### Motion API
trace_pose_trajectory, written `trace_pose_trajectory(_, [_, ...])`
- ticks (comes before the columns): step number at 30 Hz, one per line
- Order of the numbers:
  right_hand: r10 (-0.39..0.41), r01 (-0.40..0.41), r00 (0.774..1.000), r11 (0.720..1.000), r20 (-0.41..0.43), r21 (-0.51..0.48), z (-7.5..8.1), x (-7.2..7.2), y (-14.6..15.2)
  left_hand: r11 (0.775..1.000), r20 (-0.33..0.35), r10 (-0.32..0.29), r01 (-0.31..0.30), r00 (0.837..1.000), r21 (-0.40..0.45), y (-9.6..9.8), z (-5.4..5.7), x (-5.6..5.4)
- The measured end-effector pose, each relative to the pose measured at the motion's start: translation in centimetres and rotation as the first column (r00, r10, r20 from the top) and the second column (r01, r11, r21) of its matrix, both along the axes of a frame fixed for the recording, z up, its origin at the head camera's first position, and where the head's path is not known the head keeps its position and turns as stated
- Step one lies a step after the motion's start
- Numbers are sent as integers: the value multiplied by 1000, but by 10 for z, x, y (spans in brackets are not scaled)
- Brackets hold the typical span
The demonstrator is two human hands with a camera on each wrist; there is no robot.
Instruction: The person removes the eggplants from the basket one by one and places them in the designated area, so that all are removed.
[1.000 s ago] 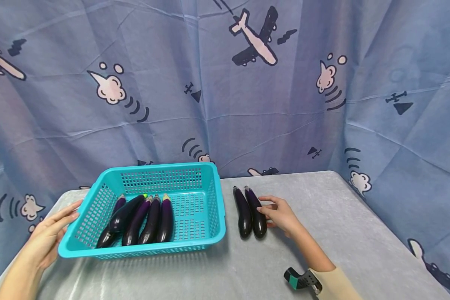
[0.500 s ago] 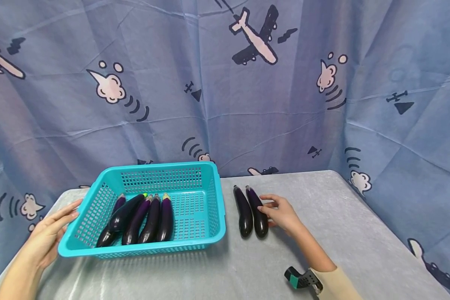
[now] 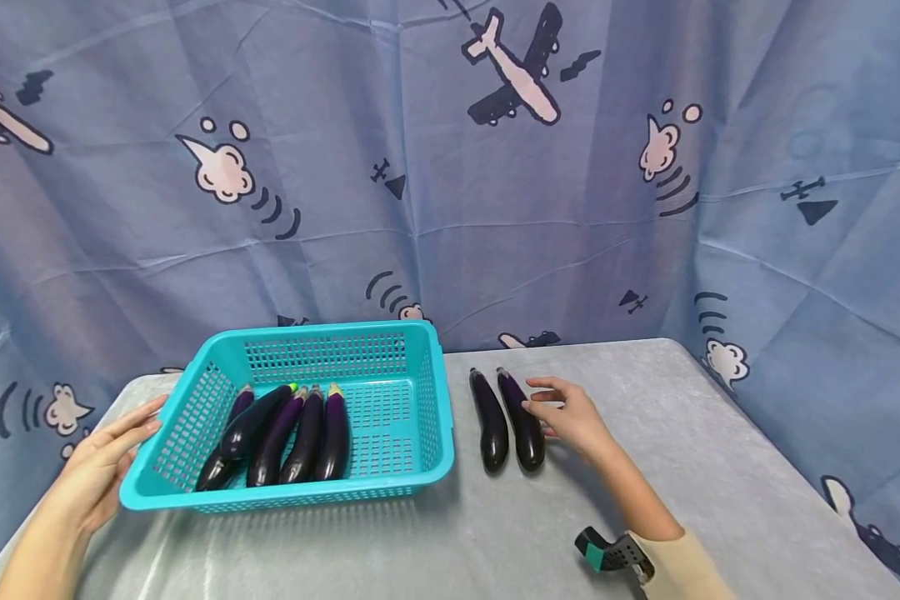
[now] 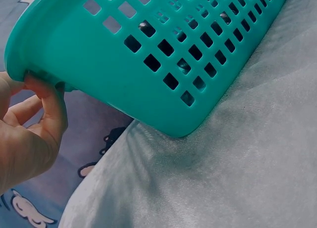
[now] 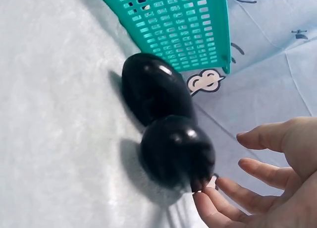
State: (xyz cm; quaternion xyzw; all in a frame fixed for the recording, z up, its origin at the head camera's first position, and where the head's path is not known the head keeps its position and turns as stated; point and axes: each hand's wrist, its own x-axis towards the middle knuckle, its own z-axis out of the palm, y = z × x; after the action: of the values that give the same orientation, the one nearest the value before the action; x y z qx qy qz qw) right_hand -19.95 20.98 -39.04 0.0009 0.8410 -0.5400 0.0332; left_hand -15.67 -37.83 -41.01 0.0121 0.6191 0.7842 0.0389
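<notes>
We see left hand point(image 3: 105, 467) steadying teal basket point(image 3: 427, 433) at near-left rim, fingers curled under lip point(image 4: 47, 96). Five eggplants point(image 3: 300, 433) lie in basket, packed left. Two loose eggplants point(image 3: 506, 417) lie side by side on grey table point(image 3: 720, 467), just right of basket. Right hand point(image 3: 570, 412) beside them, fingers spread, gripping nothing; fingertip contact unclear.

five eggplants point(image 3: 288, 433) in basket point(image 3: 420, 342), two eggplants point(image 3: 506, 417) right

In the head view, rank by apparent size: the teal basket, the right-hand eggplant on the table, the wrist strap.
1. Teal perforated plastic basket
2. Dark purple eggplant nearest the right hand
3. Black and teal wrist strap, partly hidden and nearer the camera, yet smallest.
</notes>
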Motion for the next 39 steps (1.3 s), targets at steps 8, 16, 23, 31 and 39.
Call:
trace_pose_trajectory(8, [27, -23, 996, 999, -81, 42, 24, 0, -12, 1000, -22, -11, 12, 1000, 17, 2, 3, -1])
trace_pose_trajectory(16, [74, -67, 993, 995, -97, 70, 47, -5, -32, 1000, 0, 5, -5, 1000, 0, 2, 0, 0])
trace_pose_trajectory(23, [105, -95, 988, 991, -114, 89, 63, -14, -51, 1000, -2, 3, -3, 1000, 2, 2, 1, -1])
trace_pose_trajectory(31, [148, -138, 982, 986, -119, 91, 77, -20, -73, 1000, 37, 22, -21, 999, -22, 2, 1, -1])
trace_pose_trajectory(39, [152, -144, 984, 986, -96, 84, 85, -24, -97, 1000, 39, 19, -18, 999, -22, 1, 1, 0])
